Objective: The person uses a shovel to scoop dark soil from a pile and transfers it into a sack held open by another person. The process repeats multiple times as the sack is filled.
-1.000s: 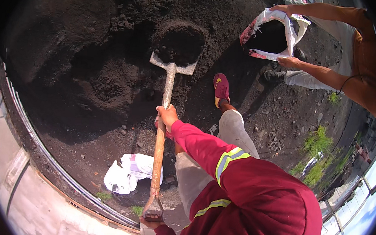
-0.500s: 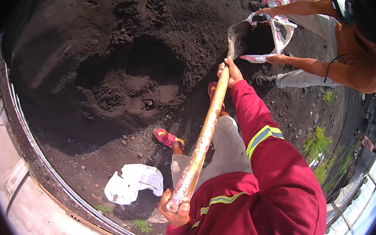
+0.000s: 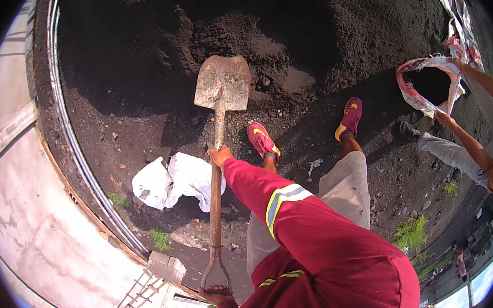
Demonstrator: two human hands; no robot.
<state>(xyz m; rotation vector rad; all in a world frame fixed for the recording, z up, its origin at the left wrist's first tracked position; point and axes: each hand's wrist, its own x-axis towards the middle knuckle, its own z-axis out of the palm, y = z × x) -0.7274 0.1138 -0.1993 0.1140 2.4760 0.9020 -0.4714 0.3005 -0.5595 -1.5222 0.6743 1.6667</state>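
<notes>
A shovel (image 3: 217, 204) with a worn, rusty blade crosses my view from the dark soil down to its D-shaped handle. My right hand (image 3: 221, 156) wraps round the shaft below the blade. At the lower edge, my left hand (image 3: 216, 294) closes round the handle's grip, its fingers partly in shadow. No load shows on the blade, which is over the edge of the dark soil pile (image 3: 302, 37). To the right, another person's hands (image 3: 447, 119) hold a white and red sack (image 3: 405, 85) with its mouth wide and dark material inside.
A crumpled white sack (image 3: 189, 178) lies on the ground left of the shaft. Pipes (image 3: 66, 122) run along a pale wall (image 3: 39, 207) at the left. A concrete block (image 3: 166, 266) sits near the wall's foot. Grass tufts (image 3: 411, 233) grow at the right.
The shovel has swung left from the held sack to the pile's edge; its dark load is gone. My view has turned right, and both hands still grip the shovel.
</notes>
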